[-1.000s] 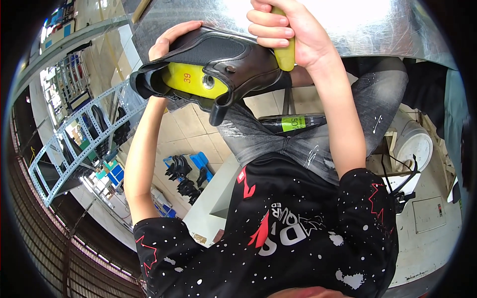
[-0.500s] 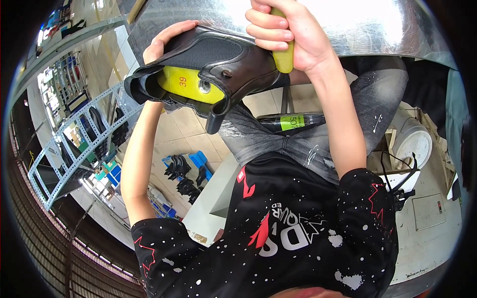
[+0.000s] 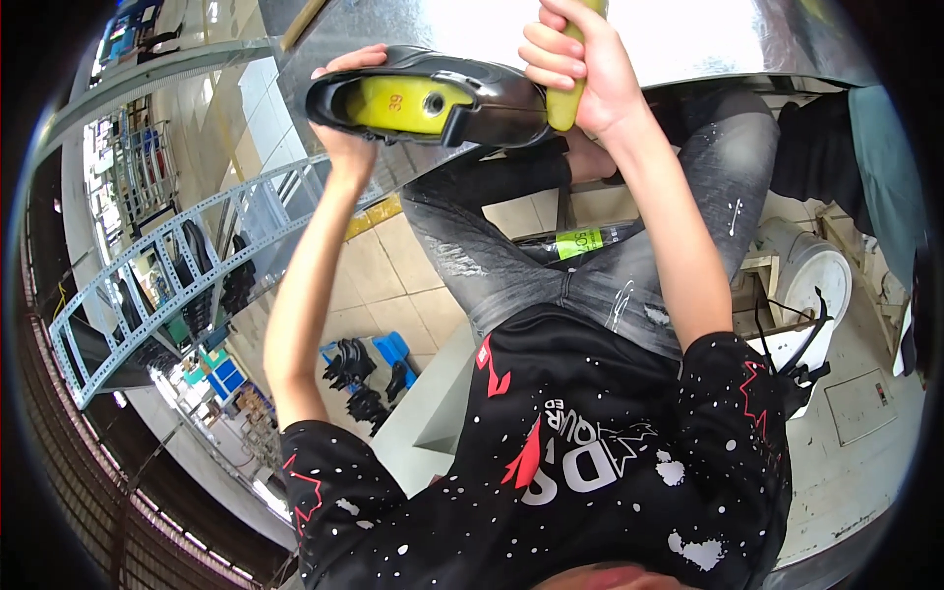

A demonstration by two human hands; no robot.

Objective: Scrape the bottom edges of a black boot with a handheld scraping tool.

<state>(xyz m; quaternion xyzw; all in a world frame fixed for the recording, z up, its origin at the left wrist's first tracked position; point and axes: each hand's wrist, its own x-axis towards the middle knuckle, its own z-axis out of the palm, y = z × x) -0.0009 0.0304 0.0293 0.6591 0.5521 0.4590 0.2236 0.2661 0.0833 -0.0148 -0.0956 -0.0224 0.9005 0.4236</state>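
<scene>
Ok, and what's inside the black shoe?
A yellow-green last with a round hole shows through the opening of the black shoe. Its toe end and underside are covered by the shoe.

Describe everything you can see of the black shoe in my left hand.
The black shoe is glossy and looks like leather. It is held sideways, toe toward the picture's right, its opening facing the camera. Inside sits a yellow-green form with a red marking and a round dark hole. Your left hand grips the heel end from behind; the metal tabletop shows beyond. The yellow-green handle in your right hand is at the toe; whether they touch is unclear. The sole is hidden.
</scene>
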